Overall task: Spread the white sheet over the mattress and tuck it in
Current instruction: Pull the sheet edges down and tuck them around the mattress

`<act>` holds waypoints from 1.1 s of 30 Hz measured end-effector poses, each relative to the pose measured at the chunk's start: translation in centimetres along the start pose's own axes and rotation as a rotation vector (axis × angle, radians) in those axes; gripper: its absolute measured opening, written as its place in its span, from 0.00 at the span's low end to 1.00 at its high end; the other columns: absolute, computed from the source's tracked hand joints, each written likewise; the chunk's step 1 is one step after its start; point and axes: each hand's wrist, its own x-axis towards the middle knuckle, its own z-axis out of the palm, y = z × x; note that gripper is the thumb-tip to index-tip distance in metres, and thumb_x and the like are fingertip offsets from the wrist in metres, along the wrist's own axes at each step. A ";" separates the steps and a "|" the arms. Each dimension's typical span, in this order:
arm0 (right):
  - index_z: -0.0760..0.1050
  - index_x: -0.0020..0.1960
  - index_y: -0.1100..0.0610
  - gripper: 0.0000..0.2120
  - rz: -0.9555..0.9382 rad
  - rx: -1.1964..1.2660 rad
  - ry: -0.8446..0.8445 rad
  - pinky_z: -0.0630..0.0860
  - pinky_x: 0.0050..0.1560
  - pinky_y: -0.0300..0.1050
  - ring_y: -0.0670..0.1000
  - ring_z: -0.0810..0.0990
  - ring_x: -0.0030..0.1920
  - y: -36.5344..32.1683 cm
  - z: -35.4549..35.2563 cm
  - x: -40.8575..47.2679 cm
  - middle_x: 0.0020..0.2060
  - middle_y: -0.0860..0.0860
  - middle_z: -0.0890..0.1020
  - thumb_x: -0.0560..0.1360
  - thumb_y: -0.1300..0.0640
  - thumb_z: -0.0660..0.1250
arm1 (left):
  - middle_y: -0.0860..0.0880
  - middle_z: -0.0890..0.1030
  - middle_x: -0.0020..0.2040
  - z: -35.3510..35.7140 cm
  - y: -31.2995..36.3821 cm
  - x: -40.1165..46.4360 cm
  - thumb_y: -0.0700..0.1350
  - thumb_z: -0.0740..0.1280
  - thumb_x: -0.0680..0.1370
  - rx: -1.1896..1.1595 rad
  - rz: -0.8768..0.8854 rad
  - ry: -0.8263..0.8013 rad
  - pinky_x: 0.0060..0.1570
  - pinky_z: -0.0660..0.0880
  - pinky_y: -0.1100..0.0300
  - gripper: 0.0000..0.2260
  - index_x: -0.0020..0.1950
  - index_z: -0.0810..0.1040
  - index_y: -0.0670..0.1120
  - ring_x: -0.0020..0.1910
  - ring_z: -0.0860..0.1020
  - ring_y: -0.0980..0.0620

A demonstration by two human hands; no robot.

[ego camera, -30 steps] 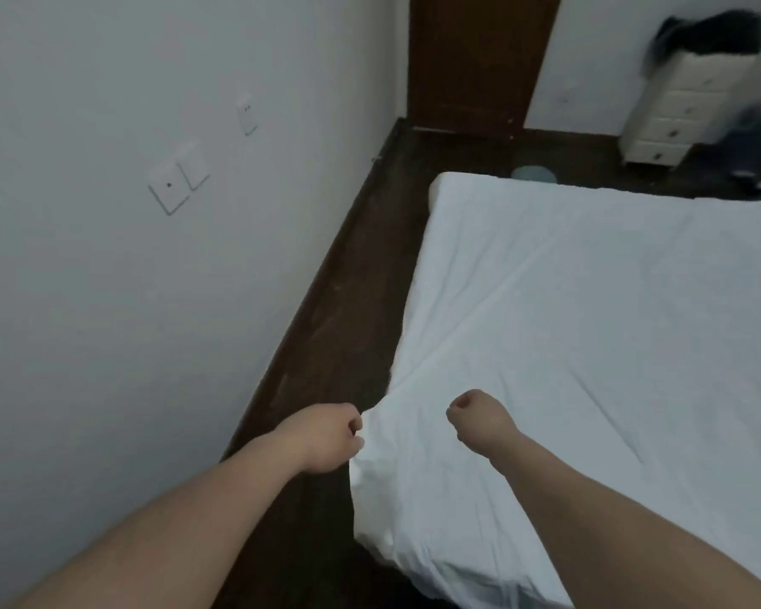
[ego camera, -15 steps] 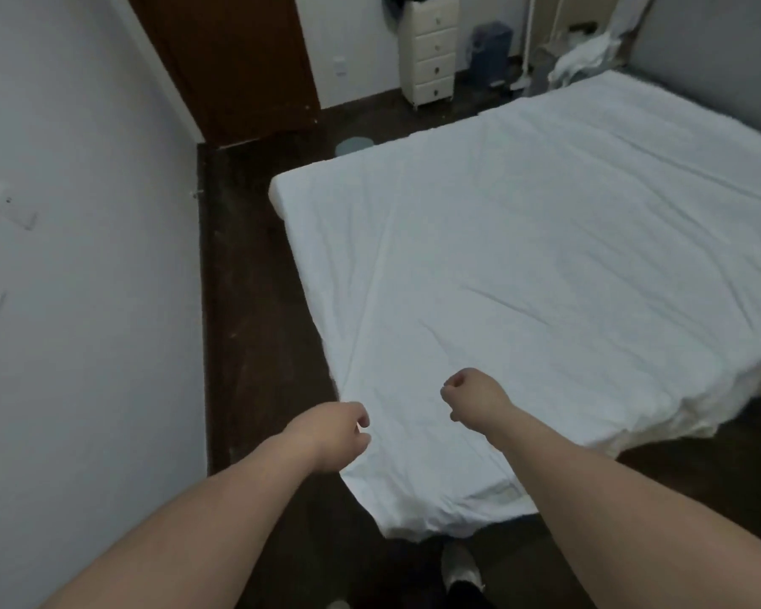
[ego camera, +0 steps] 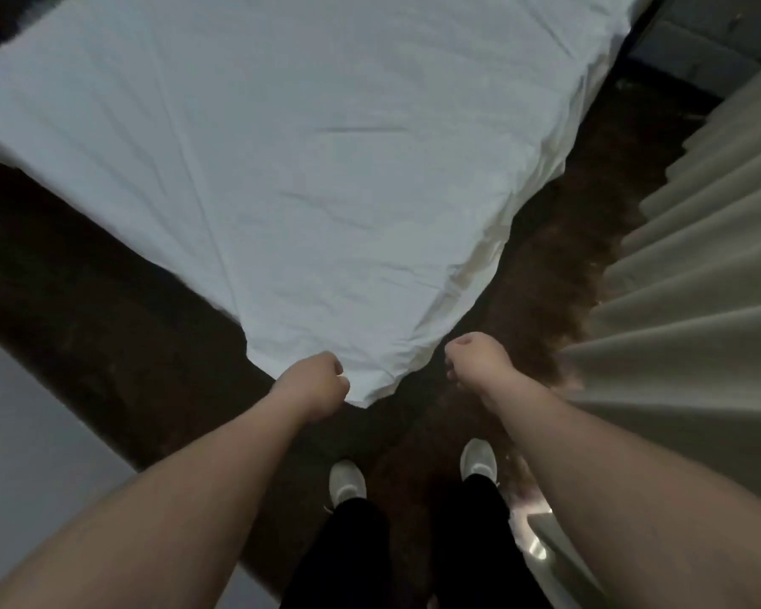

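The white sheet [ego camera: 308, 169] lies spread over the mattress, creased, with its near corner pointing at me and hanging over the mattress corner. My left hand [ego camera: 315, 380] is curled at the left side of that corner and grips the sheet's edge. My right hand [ego camera: 475, 362] is a curled fist just right of the corner, over the dark floor, with a thin dark gap between it and the cloth; nothing shows in it. The mattress itself is hidden under the sheet.
Dark wooden floor [ego camera: 84, 309] runs along both sides of the bed. Pleated beige curtains [ego camera: 699, 279] hang close on the right. My two feet in white shoes [ego camera: 347, 481] stand just before the bed corner. A pale wall [ego camera: 27, 432] is at lower left.
The view has swung right and down, so the bed corner now points at me and the curtains appear. My right hand has come off the sheet to its right side; my left stays at the corner.
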 end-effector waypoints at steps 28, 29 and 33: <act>0.69 0.72 0.49 0.26 0.458 0.603 -0.283 0.79 0.56 0.59 0.58 0.80 0.58 8.4 12.8 8.2 0.64 0.54 0.77 0.80 0.36 0.62 | 0.44 0.86 0.53 13.6 0.8 6.7 0.41 0.59 0.78 -1.938 -0.319 0.099 0.56 0.79 0.49 0.12 0.57 0.79 0.43 0.51 0.85 0.43; 0.67 0.75 0.48 0.29 0.476 0.680 -0.292 0.80 0.56 0.61 0.60 0.80 0.58 8.1 12.9 8.1 0.66 0.56 0.75 0.79 0.34 0.62 | 0.44 0.87 0.54 12.6 1.3 6.0 0.42 0.60 0.80 -1.956 -0.266 0.054 0.58 0.79 0.49 0.13 0.60 0.80 0.44 0.53 0.85 0.43; 0.71 0.70 0.50 0.29 0.481 0.887 -0.354 0.77 0.61 0.68 0.64 0.81 0.58 6.9 13.8 8.2 0.65 0.59 0.76 0.78 0.32 0.63 | 0.44 0.86 0.58 9.7 2.3 4.9 0.49 0.67 0.82 -1.932 -0.119 -0.047 0.59 0.80 0.50 0.16 0.67 0.79 0.43 0.57 0.85 0.45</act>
